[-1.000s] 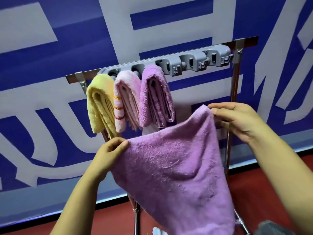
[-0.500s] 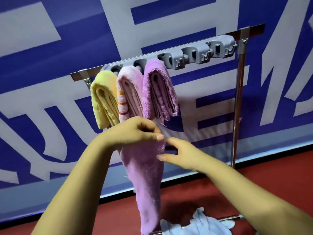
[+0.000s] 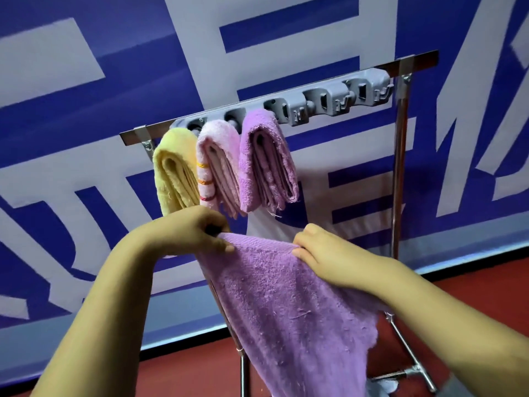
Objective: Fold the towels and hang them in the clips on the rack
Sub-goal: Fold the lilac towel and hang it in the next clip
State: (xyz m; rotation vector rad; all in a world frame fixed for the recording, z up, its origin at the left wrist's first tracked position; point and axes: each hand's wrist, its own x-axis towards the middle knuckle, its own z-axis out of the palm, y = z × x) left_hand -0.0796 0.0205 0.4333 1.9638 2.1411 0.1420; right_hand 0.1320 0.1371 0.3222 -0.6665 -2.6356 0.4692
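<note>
I hold a purple towel (image 3: 286,305) spread in front of me, below the rack. My left hand (image 3: 197,230) pinches its upper left corner and my right hand (image 3: 320,253) grips its upper right edge. The towel hangs down from both hands. Above, a grey clip strip (image 3: 329,100) is fixed to the rack's top bar (image 3: 418,60). Three folded towels hang from its left clips: a yellow towel (image 3: 171,173), a pink towel (image 3: 217,167) and a purple folded towel (image 3: 266,161). The clips to the right hold nothing.
The rack's right chrome post (image 3: 399,167) runs down to a foot bar (image 3: 412,371) on the red floor (image 3: 472,290). A blue and white banner wall (image 3: 86,138) stands close behind. A pale cloth (image 3: 383,388) lies low by the foot.
A second ago the towel was spread wide; then my hands met and it hung narrow. Now my hands have parted and the towel is stretched between them at a shorter width.
</note>
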